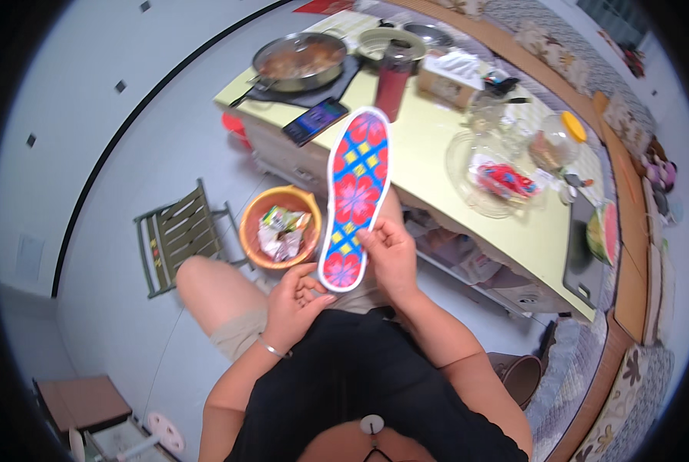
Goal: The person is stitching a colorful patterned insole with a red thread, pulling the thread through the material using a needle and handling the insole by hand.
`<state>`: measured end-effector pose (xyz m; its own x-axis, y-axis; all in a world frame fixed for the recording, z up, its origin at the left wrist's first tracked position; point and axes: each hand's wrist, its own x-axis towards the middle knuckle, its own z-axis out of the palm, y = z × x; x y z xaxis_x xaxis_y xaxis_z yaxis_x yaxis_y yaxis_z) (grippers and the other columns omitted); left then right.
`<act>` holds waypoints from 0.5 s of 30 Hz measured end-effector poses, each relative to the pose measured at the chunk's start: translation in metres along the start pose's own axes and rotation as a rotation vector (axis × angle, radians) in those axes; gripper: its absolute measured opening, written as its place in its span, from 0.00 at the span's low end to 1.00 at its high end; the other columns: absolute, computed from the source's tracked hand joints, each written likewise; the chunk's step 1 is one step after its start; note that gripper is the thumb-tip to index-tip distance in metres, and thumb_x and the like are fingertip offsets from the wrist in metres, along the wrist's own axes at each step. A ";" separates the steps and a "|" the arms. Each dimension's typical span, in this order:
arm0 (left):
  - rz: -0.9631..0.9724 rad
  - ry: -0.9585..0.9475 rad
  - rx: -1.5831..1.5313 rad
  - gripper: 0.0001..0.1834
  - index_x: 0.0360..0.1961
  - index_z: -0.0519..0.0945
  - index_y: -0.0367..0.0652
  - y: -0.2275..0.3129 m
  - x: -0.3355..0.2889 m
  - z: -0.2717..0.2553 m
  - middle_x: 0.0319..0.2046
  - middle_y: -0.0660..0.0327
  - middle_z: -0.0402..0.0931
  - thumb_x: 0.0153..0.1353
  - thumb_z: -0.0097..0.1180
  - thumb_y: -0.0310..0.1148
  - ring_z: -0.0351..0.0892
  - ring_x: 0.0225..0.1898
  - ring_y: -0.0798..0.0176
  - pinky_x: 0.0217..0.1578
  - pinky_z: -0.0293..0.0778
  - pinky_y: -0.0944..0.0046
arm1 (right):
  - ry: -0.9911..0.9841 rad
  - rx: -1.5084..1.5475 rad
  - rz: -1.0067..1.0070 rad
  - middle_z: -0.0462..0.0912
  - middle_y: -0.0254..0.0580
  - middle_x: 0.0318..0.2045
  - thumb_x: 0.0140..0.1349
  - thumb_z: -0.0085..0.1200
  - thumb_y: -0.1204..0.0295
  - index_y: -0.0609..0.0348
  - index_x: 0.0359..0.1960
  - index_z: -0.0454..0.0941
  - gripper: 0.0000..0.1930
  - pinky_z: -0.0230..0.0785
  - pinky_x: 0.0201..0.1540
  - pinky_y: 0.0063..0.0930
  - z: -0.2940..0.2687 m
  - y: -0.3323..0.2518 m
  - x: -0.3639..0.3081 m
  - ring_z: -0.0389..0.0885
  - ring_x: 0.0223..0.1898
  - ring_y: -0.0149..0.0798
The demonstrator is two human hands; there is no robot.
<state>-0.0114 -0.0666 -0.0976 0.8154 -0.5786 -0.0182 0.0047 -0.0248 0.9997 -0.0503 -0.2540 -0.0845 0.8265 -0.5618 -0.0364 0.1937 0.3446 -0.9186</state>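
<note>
A shoe insole with red and pink flowers, blue bands, yellow diamonds and a white rim is held up over my lap, patterned face toward me. Its toe end points away, toward the table. My right hand pinches its right edge near the heel, thumb on the patterned face. At the heel's left and lower edge is my left hand, with curled fingers and thumb touching the rim. Whether a thread or needle is in those fingers is too small to tell.
Ahead stands a pale yellow table with a lidded pan, phone, red bottle, tissue box, glass plate with red thread, jar and watermelon. Left are an orange bin and folding stool.
</note>
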 end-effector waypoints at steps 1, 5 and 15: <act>-0.073 -0.049 -0.061 0.21 0.49 0.73 0.33 0.000 -0.001 -0.003 0.30 0.62 0.77 0.53 0.63 0.22 0.73 0.27 0.77 0.30 0.71 0.76 | 0.072 -0.048 -0.118 0.79 0.28 0.24 0.62 0.55 0.76 0.60 0.34 0.75 0.02 0.62 0.24 0.11 -0.015 -0.014 0.011 0.71 0.22 0.17; -0.135 -0.131 0.012 0.23 0.52 0.70 0.33 -0.018 -0.005 -0.020 0.32 0.62 0.76 0.55 0.61 0.22 0.73 0.27 0.77 0.31 0.72 0.77 | 0.311 -0.125 -0.361 0.78 0.27 0.24 0.63 0.54 0.73 0.59 0.33 0.75 0.04 0.63 0.25 0.13 -0.082 -0.100 0.050 0.71 0.22 0.18; -0.267 -0.142 0.177 0.17 0.44 0.75 0.30 -0.066 -0.026 -0.046 0.26 0.63 0.78 0.53 0.63 0.22 0.74 0.25 0.76 0.30 0.73 0.75 | 0.464 -0.072 -0.355 0.81 0.32 0.25 0.62 0.54 0.72 0.59 0.32 0.76 0.04 0.64 0.19 0.14 -0.234 -0.233 0.092 0.76 0.21 0.23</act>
<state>-0.0061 -0.0128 -0.1626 0.7102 -0.6401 -0.2930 0.0960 -0.3243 0.9411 -0.1436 -0.5619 0.0341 0.3971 -0.9093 0.1248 0.3664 0.0324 -0.9299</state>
